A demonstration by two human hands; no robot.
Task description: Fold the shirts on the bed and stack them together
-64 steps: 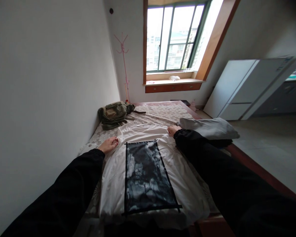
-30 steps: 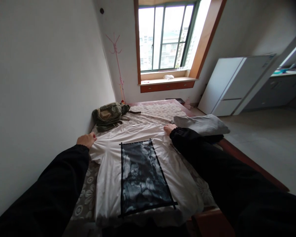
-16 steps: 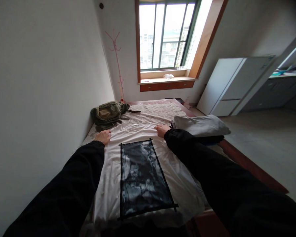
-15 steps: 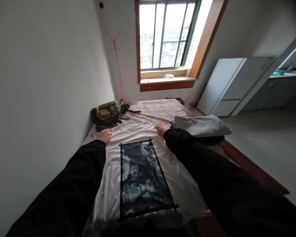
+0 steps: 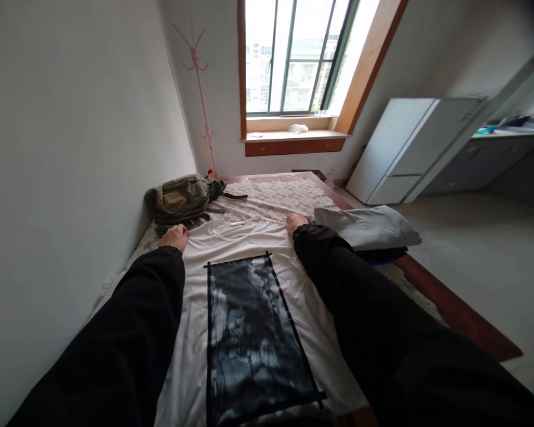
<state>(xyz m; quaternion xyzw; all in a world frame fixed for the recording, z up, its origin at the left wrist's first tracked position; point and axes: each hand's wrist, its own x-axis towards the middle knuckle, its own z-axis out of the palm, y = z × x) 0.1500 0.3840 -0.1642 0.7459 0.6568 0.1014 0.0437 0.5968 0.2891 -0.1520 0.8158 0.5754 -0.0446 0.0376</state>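
A white T-shirt (image 5: 191, 308) with a dark, black-framed print on its front lies spread out before me, collar at the far end. My left hand (image 5: 175, 237) is closed on the shirt's left shoulder. On the opposite shoulder, my right hand (image 5: 296, 222) pinches the fabric, fingertips partly hidden. Creases run between the two hands below the collar. Black sleeves cover both my arms and hide parts of the shirt's sides.
An olive backpack (image 5: 182, 197) rests against the wall at the far left. Folded grey clothing (image 5: 367, 226) lies on dark cloth to the right. Patterned cloth (image 5: 276, 198) covers the red-edged table. Beyond stand a pink coat rack (image 5: 200, 89) and a white fridge (image 5: 396, 148).
My hands have moved slightly apart, the left one outward, pulling the shirt's shoulders wider. Folds across the chest are more marked. The camera view has shifted a little.
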